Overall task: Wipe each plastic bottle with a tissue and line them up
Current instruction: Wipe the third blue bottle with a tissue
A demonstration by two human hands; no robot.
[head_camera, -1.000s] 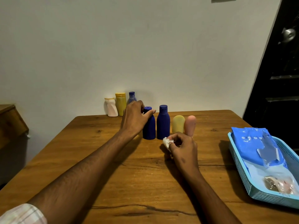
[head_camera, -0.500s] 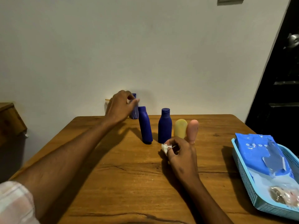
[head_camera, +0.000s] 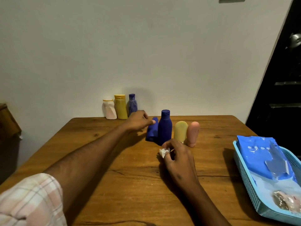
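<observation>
A small dark blue bottle leans over, tipped against the tall dark blue bottle, with the left hand touching it at the top. The tall one stands up straight just behind the right hand, next to a yellow tube and a pink tube, and that hand pinches a little white tissue. Far behind the left hand, by the wall, stand a white bottle, a yellow bottle and a blue patterned bottle.

We see a wooden table bearing seven bottles and a blue basket.
</observation>
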